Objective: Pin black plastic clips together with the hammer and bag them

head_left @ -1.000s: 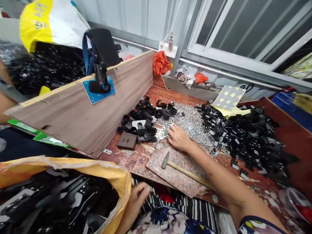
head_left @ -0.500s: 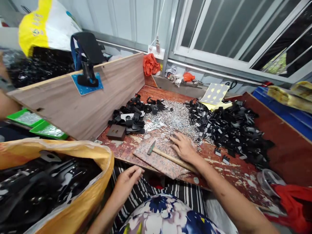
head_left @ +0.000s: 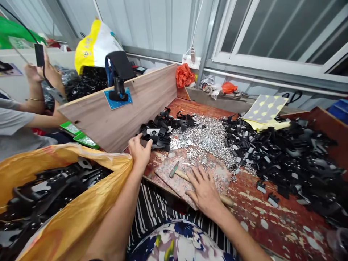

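My left hand (head_left: 139, 151) is at the table's left side, thumb and fingers around a small dark brown block (head_left: 144, 143). Most of the block is hidden by the hand. My right hand (head_left: 205, 190) lies with fingers spread over a speckled stone slab (head_left: 165, 173), across the wooden handle of a hammer (head_left: 174, 169). Its fingers do not wrap the handle. Beyond them lie thin metal pins (head_left: 194, 154) and a heap of small shiny metal pieces (head_left: 210, 128). Black plastic parts (head_left: 160, 134) are piled just past my left hand.
A larger pile of black plastic parts (head_left: 282, 156) covers the right side, under a grey and yellow sheet (head_left: 265, 108). At left stand a yellow sack (head_left: 108, 195) of black parts and a wooden partition (head_left: 152, 90). Another person's hands (head_left: 50, 70) work behind it.
My left hand has moved from the lap up to the brown block and closed around it. My right hand has drawn back from the metal pieces onto the slab. The view has turned left.
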{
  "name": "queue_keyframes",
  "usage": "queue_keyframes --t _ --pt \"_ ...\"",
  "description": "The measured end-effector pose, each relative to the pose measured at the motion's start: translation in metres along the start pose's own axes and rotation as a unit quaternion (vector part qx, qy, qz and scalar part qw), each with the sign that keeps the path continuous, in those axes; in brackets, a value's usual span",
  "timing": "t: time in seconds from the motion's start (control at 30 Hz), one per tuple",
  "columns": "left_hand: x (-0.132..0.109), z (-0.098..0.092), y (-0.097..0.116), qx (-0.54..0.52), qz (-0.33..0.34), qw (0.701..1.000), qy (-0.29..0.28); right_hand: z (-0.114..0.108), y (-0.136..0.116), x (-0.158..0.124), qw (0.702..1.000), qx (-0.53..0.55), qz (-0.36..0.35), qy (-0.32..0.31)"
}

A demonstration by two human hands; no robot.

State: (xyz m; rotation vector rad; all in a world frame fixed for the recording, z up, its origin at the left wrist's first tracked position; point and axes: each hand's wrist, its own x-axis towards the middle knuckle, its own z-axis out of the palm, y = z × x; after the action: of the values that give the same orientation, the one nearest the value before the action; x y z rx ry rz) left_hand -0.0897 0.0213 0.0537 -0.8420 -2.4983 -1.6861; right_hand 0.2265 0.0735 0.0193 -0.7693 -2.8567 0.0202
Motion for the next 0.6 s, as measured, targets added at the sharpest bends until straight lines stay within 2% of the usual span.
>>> queue_keyframes --t 0.13,0.27,0.37,0.5,0.6 --pt "0.026 0.021 0.006 0.176 0.040 0.983 -0.035 0.011 0.003 0.002 0.999 0.040 0.010 0.026" --pt "0.028 0.050 0.014 0.211 0.097 0.970 -0.072 0.013 0.003 0.006 0.996 0.071 0.021 0.042" --pt "0.019 0.064 0.026 0.213 0.158 0.954 -0.139 0.011 0.001 0.006 0.996 0.083 0.036 0.020" --pt "0.018 0.057 0.051 0.191 0.187 0.937 -0.223 0.000 -0.004 0.006 0.995 0.091 0.043 -0.005" --pt "0.027 0.042 0.062 0.180 0.166 0.948 -0.203 -0.016 0.001 0.007 0.997 0.076 0.027 0.006"
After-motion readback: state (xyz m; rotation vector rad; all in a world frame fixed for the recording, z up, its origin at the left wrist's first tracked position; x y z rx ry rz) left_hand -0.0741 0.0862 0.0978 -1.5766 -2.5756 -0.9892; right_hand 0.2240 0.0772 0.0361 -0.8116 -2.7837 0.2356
